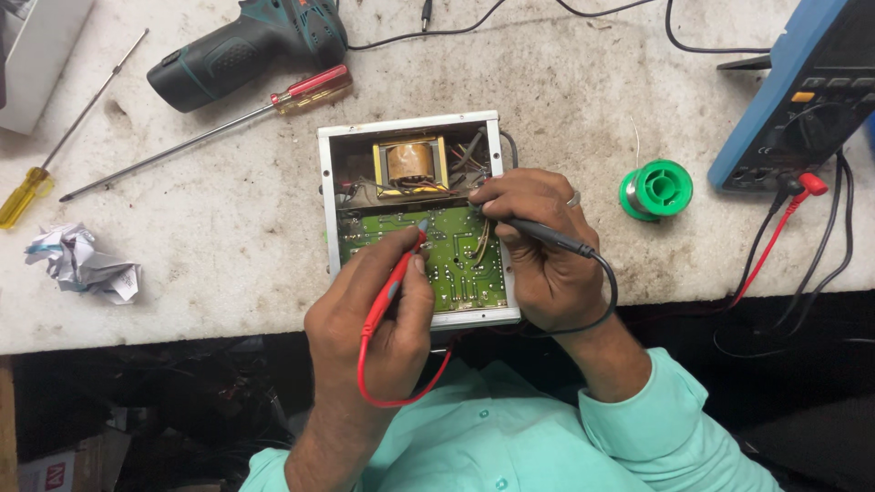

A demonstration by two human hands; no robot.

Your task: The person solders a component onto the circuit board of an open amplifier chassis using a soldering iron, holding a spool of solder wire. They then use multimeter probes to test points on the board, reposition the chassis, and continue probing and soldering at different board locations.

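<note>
Turquoise sleeves (638, 428) are seen lowest in the frame, and from them both hands are reached over an open metal case (415, 128). By the left hand (378, 310) a red probe (394, 282) is pinched pen-fashion, fingers closed round its shaft, its tip set down on the green circuit board (456, 264). By the right hand (538, 246) a black probe (547, 237) is gripped in the same closed way, its tip hidden among the wires at the board's upper right edge.

Both probes are judged light, stiff and slim, best held near the tip for a steady point; their leads are limp and may drag. The board is judged rigid but fragile, to be touched only at solder points. It lies directly beneath both hands, inside the case, with a copper-wound transformer (410, 164) just beyond it.

Farther out, a green solder spool (658, 189) is seen to the right, then a blue multimeter (802, 91) into which the leads are plugged. To the left lie a red-handled screwdriver (310, 89), a cordless drill (246, 50), a yellow-handled screwdriver (27, 196) and crumpled paper (82, 262).
</note>
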